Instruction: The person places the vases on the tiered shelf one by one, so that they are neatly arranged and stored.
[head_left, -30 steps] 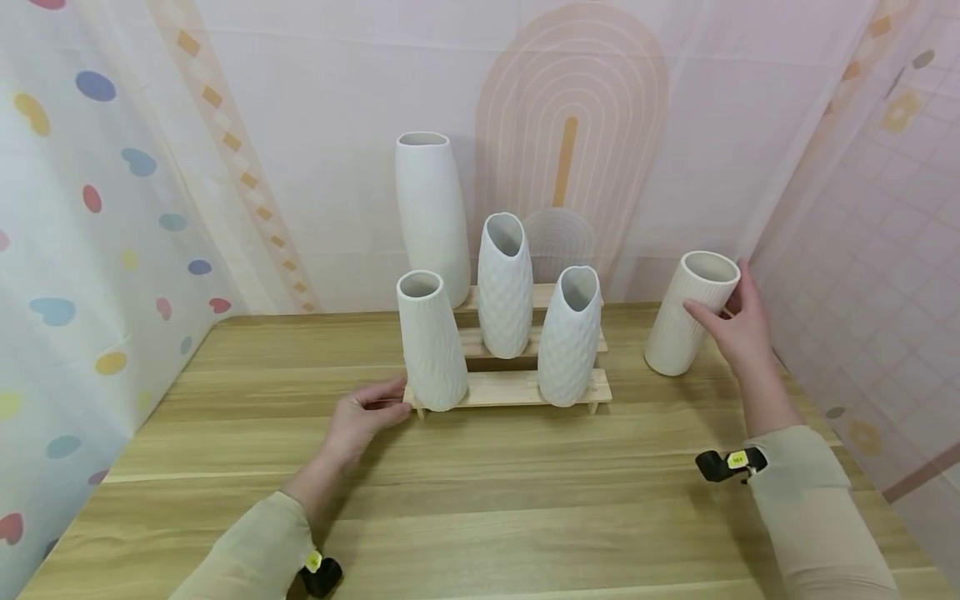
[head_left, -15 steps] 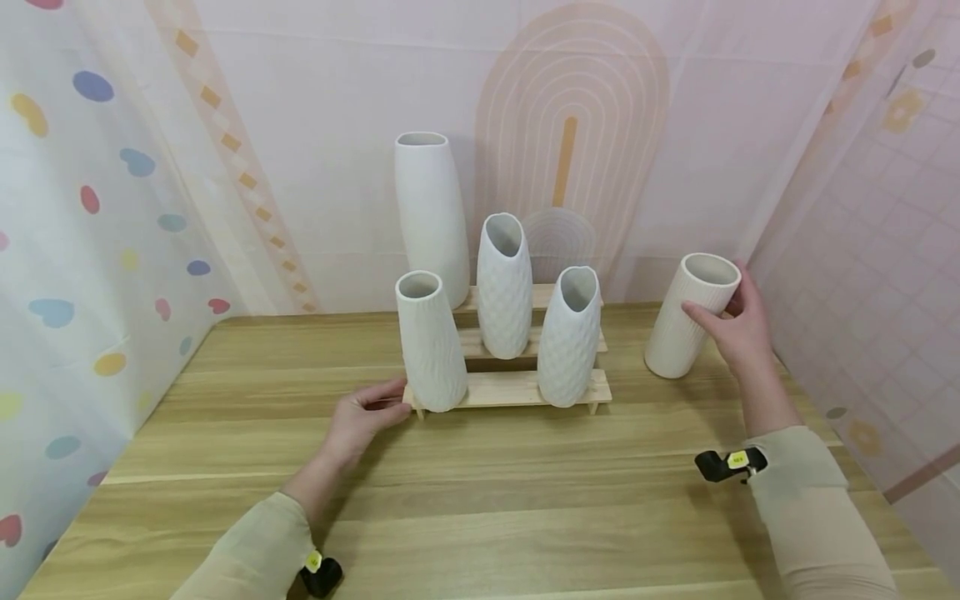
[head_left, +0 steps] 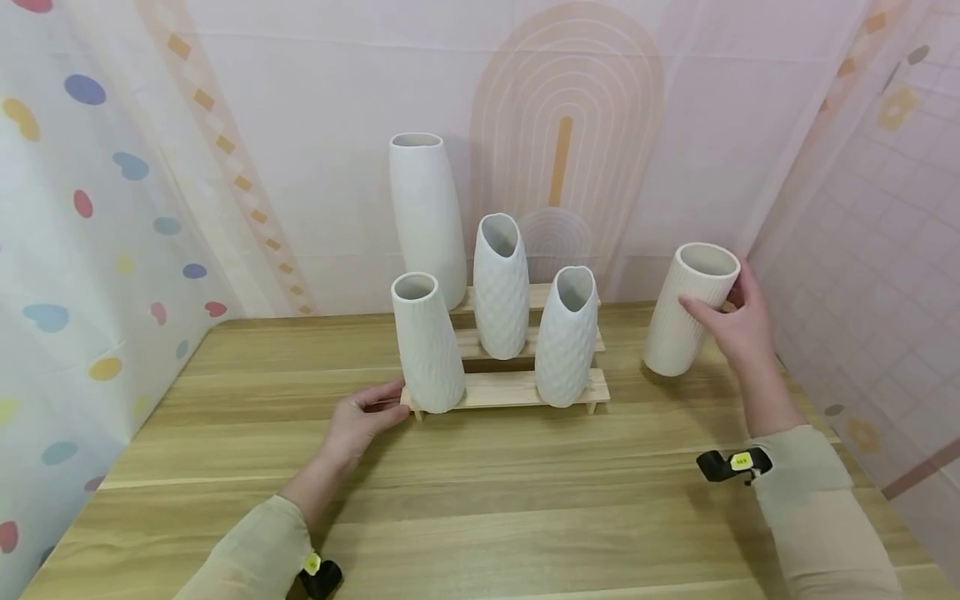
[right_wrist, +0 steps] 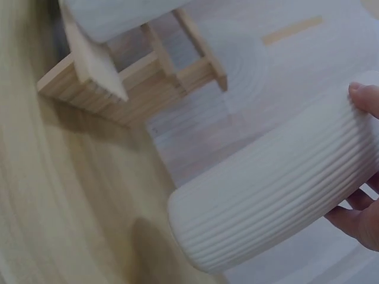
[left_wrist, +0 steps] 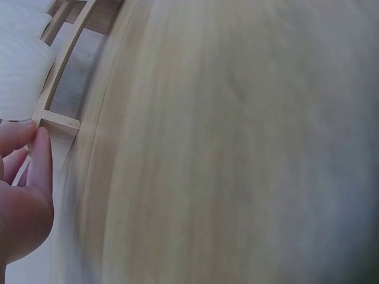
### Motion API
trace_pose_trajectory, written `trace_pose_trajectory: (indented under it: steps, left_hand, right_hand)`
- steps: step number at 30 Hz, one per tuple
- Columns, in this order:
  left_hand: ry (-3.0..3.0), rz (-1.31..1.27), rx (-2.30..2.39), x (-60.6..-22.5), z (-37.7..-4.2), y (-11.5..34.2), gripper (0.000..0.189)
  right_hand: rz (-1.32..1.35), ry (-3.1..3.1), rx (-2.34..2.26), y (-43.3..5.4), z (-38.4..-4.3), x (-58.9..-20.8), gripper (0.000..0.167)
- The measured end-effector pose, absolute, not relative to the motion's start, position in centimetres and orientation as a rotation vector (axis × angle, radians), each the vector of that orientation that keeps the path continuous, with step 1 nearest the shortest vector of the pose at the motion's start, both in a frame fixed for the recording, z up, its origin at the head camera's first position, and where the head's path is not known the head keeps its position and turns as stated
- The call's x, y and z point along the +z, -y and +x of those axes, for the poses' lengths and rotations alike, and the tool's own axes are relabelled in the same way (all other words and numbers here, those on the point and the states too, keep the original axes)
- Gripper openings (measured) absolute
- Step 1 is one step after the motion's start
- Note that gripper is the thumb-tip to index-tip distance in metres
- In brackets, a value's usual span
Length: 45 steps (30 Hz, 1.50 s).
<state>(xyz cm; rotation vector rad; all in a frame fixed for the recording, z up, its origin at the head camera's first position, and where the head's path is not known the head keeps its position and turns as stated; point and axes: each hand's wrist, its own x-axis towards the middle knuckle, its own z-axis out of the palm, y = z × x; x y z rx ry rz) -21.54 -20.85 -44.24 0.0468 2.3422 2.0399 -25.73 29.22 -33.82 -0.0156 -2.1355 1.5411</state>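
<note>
A white cylindrical vase with vertical ribs is in my right hand, at the right of the table. My thumb lies across its near side and the fingers go round the back, partly hidden. In the right wrist view the ribbed vase is tilted, its base close above the tabletop with a shadow below. My left hand pinches the left end of the lowest tier of a three-tier wooden stand. Thumb and fingers meet at that end in the left wrist view, near a short leg.
On the stand's front tier are a textured white vase at left and a dimpled one at right. Another dimpled vase is on the middle tier, and a tall smooth vase at the back left. A patterned curtain hangs behind.
My right hand has raised the ribbed vase slightly off the table. The left hand keeps its place at the stand. The head view has shifted a little.
</note>
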Motion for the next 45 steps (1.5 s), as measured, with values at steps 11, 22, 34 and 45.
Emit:
trace_pose_trajectory:
  steps: [11,22,34,45]
  left_hand:
    - [-2.328,0.063,2.049,-44.3,-21.5,21.1,0.052]
    - [-2.345,0.026,2.018,-44.3,-21.7,21.0,0.051]
    - [-2.343,0.053,2.019,-44.5,-21.7,21.1,0.051]
    - [-2.335,0.051,2.029,-44.5,-21.7,21.0,0.051]
  right_hand:
    - [0.200,2.000,1.608,-26.8,-27.1,-28.1,0.068]
    - [0.361,1.974,1.730,-23.5,-29.1,-24.8,0.068]
    - [0.443,2.105,1.738,-20.2,-31.1,-24.0,0.070]
    - [0.460,2.149,1.745,-18.1,-32.7,-24.5,0.073]
